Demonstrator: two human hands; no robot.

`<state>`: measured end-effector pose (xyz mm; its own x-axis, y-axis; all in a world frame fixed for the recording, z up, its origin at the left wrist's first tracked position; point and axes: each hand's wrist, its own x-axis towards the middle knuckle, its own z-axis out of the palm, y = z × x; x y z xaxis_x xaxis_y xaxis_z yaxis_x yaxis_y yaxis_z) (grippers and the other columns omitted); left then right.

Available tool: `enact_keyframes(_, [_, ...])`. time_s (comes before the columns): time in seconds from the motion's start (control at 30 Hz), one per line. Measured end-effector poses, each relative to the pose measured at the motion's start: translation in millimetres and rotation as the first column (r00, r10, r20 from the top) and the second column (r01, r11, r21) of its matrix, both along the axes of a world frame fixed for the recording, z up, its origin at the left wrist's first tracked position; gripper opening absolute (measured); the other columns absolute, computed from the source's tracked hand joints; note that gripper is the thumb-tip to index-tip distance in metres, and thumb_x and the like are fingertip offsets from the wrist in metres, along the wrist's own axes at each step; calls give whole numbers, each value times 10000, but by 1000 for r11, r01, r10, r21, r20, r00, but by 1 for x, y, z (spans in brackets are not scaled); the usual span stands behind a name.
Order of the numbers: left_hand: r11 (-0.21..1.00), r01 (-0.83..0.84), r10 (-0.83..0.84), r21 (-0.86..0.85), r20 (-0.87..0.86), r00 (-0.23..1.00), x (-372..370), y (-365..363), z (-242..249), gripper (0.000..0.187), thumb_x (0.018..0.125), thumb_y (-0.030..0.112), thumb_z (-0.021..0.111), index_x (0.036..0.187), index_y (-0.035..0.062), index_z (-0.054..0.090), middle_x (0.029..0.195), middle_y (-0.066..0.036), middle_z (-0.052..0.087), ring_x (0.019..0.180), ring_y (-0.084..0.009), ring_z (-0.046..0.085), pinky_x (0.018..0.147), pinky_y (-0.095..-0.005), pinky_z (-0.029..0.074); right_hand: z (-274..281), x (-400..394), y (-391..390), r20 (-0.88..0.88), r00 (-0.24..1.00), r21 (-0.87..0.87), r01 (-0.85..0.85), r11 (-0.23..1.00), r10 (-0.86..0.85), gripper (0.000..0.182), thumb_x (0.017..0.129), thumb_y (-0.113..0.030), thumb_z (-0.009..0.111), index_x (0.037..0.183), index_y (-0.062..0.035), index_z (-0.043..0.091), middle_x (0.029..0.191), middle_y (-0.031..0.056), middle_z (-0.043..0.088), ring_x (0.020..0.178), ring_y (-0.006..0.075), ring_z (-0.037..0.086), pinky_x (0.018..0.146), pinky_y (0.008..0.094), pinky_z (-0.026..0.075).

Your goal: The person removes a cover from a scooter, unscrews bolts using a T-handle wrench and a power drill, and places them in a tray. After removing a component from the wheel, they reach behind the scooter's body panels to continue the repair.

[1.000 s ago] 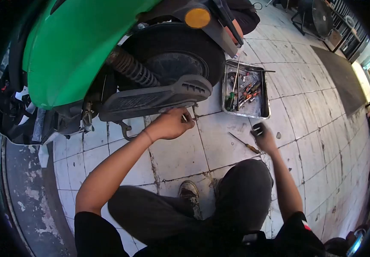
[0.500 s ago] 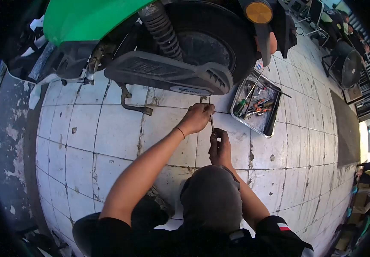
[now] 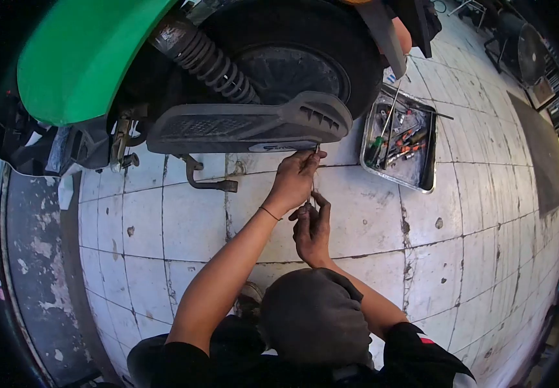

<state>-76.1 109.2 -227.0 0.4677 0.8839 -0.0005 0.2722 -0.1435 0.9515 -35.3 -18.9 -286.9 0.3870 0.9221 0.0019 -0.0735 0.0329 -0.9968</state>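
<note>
My left hand [image 3: 293,181] is closed around the upper part of a thin metal rod [image 3: 313,184], just below the rear end of the black plastic cover [image 3: 227,126]. Lower down, my right hand [image 3: 313,229] pinches the rod's lower end with its fingertips. The rod's top reaches the cover's underside; what it touches there is too small to make out. Behind the cover are a black wheel [image 3: 292,74] and a coil spring shock absorber [image 3: 211,61].
A metal tray [image 3: 429,171] with several tools stands on the tiled floor [image 3: 331,284] to the right. A metal stand lever [image 3: 211,185] sticks out below the cover. Green bodywork [image 3: 79,64] hangs at upper left. A fan [image 3: 530,55] stands at upper right.
The view has shifted, with the vehicle appearing larger and lower. My right hand has moved closer to my left hand, and both hands still hold the rod.
</note>
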Motion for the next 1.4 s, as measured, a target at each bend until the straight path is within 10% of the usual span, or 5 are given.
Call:
enact_keyframes(0.17, [887, 21, 178, 462, -383, 907, -8, 1, 33, 283, 936, 249, 577, 1000, -12, 668, 951, -169, 684, 884, -302, 646, 822, -396, 488, 12, -5, -1, 117, 984, 105, 121, 987, -133, 453, 963, 10, 434, 1415, 32, 415, 741, 107, 594, 697, 144, 578, 704, 276, 486])
enact_keyframes(0.3, [206, 177, 469, 963, -255, 845, -19, 43, 98, 320, 890, 345, 642, 939, 30, 677, 878, -178, 661, 828, -372, 620, 813, -461, 467, 45, 2, -1, 175, 977, 25, 118, 993, -120, 446, 958, 19, 439, 1404, 32, 429, 730, 107, 579, 677, 128, 568, 654, 268, 484])
enact_keyframes(0.53, [616, 339, 310, 711, -614, 725, -7, 64, 109, 485, 909, 479, 584, 995, 9, 666, 793, -232, 676, 801, -393, 660, 826, -470, 488, 71, 14, 9, 12, 993, -44, 117, 992, -117, 407, 960, -7, 473, 1364, 39, 466, 638, -2, 500, 574, 75, 468, 557, 230, 410])
enact_keyframes(1.03, [638, 307, 347, 706, -620, 704, 3, 76, 111, 549, 909, 539, 556, 1084, 27, 646, 804, -229, 678, 818, -398, 667, 760, -476, 510, 92, 59, 26, 478, 878, -54, 17, 998, 11, 393, 916, -16, 513, 1307, 28, 511, 589, 186, 478, 495, 312, 507, 554, 386, 456])
enact_keyframes(1.4, [695, 337, 394, 636, -728, 561, 21, 89, 118, 753, 762, 681, 646, 1114, 16, 666, 926, -211, 702, 917, -384, 675, 884, -454, 497, 67, 54, 21, 258, 966, -78, 25, 997, -4, 423, 947, -13, 508, 1369, 7, 484, 634, 46, 492, 571, 99, 422, 566, 246, 407])
